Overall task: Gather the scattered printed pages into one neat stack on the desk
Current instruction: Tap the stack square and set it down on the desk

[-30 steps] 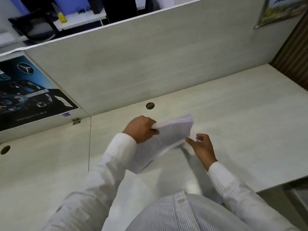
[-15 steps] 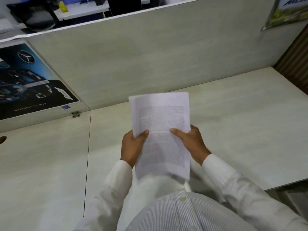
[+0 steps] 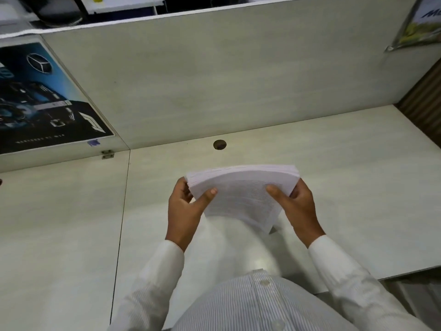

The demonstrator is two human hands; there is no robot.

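A stack of printed pages (image 3: 241,194) is held above the pale desk (image 3: 346,182), tilted so its far edge faces away and the near edge hangs toward me. My left hand (image 3: 185,211) grips its left side, thumb on the top sheet. My right hand (image 3: 294,206) grips the right side, thumb on the printed text. The sheets fan slightly at the far edge. No loose pages lie on the desk in view.
A grey partition wall (image 3: 214,80) runs behind the desk. A cable hole (image 3: 219,144) sits just beyond the stack. A dark car poster (image 3: 40,101) hangs at the left, another poster (image 3: 420,25) at the top right. The desk's front edge (image 3: 405,271) drops off at the right.
The stack was held upright facing me half a second ago; now it is tipped flatter and lower over the desk, both hands moved out to its sides.
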